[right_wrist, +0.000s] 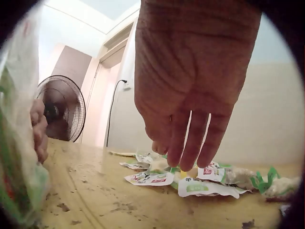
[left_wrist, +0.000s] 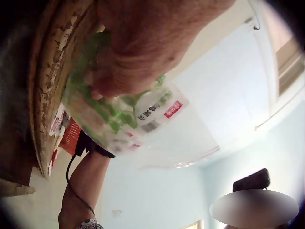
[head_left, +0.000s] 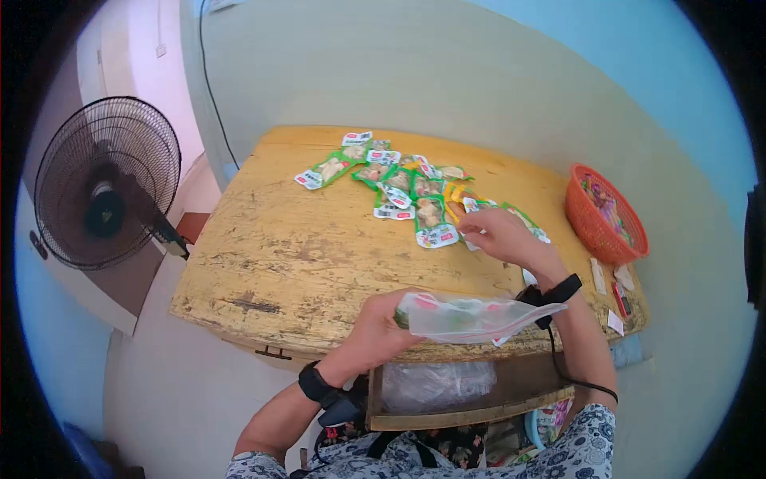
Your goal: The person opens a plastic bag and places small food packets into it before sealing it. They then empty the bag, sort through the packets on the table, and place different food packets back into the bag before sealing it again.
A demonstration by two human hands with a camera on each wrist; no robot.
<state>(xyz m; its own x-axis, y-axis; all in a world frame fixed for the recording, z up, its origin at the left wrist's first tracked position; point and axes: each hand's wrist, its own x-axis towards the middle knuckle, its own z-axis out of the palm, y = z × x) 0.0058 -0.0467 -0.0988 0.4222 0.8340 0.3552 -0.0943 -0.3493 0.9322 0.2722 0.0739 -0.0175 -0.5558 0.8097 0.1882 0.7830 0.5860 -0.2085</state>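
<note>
My left hand (head_left: 375,329) grips one end of a clear zip bag (head_left: 499,323) above the table's front edge. Green-and-white snack packets (left_wrist: 114,117) show through the plastic in the left wrist view. Over the right side of a loose spread of similar snack packets (head_left: 428,211), my right hand (head_left: 515,238) reaches down with nothing seen in its grasp. Its fingers (right_wrist: 190,138) point nearly straight down in the right wrist view, the tips overlapping the packets there. Yellow-edged packets (head_left: 458,194) lie close beside those fingertips.
A worn yellow wooden table (head_left: 263,247) stands against the wall. An orange basket (head_left: 586,215) with colourful small items sits at its right end, near a red-and-black object (head_left: 621,299). Below the bag, an open drawer (head_left: 511,415) holds clear plastic (head_left: 435,387). A fan (head_left: 108,184) stands left.
</note>
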